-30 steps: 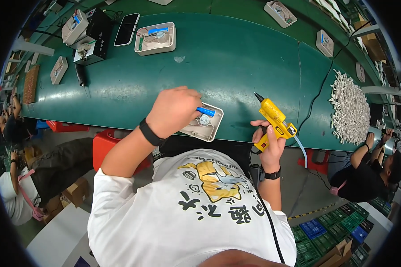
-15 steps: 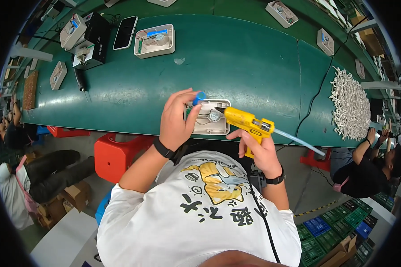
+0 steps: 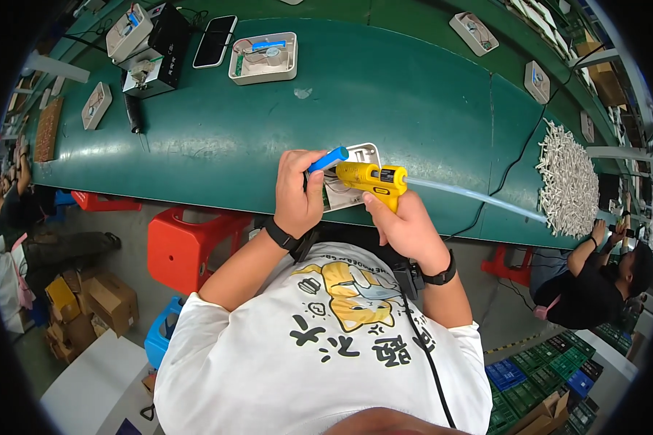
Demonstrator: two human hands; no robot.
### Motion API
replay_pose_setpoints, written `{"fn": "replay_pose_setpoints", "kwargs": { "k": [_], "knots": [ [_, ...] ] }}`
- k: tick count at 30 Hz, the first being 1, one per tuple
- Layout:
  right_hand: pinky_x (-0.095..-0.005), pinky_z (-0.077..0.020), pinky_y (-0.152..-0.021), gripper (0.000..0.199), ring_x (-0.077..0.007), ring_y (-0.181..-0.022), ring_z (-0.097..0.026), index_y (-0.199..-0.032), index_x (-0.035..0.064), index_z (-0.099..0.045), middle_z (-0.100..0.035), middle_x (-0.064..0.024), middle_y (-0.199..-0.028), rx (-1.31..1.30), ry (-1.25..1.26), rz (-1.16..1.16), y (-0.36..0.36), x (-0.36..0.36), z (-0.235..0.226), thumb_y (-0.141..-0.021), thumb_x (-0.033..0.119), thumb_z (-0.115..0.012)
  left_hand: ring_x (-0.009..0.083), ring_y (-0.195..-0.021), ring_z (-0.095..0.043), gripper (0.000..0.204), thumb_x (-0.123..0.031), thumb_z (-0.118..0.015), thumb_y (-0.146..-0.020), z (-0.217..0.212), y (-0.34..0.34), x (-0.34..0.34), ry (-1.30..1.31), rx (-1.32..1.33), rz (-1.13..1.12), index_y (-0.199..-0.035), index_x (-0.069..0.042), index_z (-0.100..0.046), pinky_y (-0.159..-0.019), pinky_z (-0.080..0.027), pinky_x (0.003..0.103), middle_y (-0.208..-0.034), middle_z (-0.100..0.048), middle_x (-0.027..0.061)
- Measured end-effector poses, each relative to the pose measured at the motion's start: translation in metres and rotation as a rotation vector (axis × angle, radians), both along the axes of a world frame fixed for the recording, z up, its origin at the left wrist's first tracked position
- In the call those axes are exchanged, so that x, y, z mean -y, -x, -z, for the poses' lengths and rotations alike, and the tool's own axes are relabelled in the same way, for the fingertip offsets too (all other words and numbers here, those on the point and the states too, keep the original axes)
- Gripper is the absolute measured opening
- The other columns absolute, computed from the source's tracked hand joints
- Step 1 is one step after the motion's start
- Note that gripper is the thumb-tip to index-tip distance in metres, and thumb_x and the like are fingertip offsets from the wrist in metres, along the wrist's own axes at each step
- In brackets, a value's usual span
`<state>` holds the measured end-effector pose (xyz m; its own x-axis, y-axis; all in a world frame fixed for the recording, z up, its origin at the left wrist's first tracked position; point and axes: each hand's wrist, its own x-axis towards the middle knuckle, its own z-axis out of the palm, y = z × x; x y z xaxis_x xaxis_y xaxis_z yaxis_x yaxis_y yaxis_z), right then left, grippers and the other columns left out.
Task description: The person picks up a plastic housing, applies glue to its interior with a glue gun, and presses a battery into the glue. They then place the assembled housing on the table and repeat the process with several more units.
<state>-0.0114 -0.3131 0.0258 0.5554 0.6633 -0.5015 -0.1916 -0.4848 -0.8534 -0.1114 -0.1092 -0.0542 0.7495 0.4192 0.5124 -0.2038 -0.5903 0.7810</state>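
A blue cell (image 3: 329, 159) is held in the left hand (image 3: 296, 194), pinched between thumb and fingers, with its free end tilted up and to the right over a white box (image 3: 368, 154). The yellow glue gun (image 3: 370, 176) is gripped by the right hand (image 3: 408, 223) — fingers wrapped around its handle — and is pointed left, just beneath the cell. Whether the cell is touched by the nozzle cannot be told. A long, pale glue stick (image 3: 471, 193) is seen jutting from the gun's rear. The box is set at the near edge of the green bench (image 3: 413, 101), partly hidden by hands and gun. Farther back, a second box (image 3: 268, 76) is placed near a phone (image 3: 215, 41); at the right, white pieces (image 3: 567, 179) are heaped.
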Motion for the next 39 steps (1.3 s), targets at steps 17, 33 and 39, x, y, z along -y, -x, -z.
{"fn": "replay_pose_setpoints", "kwargs": {
  "k": [17, 33, 39],
  "knots": [
    [-0.0257, -0.0461, -0.043, 0.028, -0.0078, -0.051, -0.055, -0.096, 0.0010, -0.067, -0.063, -0.0015, -0.070, 0.030, -0.069, 0.276, -0.014, 0.031, 0.013, -0.109, 0.026, -0.065, 0.0192, -0.074, -0.059, 0.021, -0.008, -0.081, -0.093, -0.014, -0.012, -0.001, -0.030, -0.082, -0.027, -0.112, -0.005, -0.070, -0.081, -0.048, 0.036, -0.099, -0.068, 0.0071],
    [-0.0267, -0.0479, -0.045, 0.029, -0.0109, -0.050, -0.057, -0.103, -0.0020, -0.066, -0.071, -0.0082, -0.081, -0.040, -0.173, 0.304, -0.020, 0.038, 0.007, -0.110, 0.026, -0.062, 0.0240, -0.084, -0.061, 0.019, -0.018, -0.085, -0.089, -0.034, -0.014, -0.005, -0.309, -0.245, -0.055, -0.098, -0.007, -0.072, -0.078, -0.046, 0.040, -0.090, -0.071, 0.0037],
    [-0.0270, -0.0490, -0.047, 0.029, -0.0115, -0.051, -0.058, -0.107, -0.0017, -0.067, -0.073, -0.0098, -0.087, -0.057, -0.174, 0.250, -0.029, 0.030, 0.013, -0.111, 0.026, -0.061, 0.0267, -0.088, -0.060, 0.014, -0.019, -0.082, -0.091, -0.023, -0.025, -0.006, 0.270, -0.310, -0.051, -0.095, -0.007, -0.077, -0.082, -0.049, 0.039, -0.092, -0.071, 0.0060]
  ]
}}
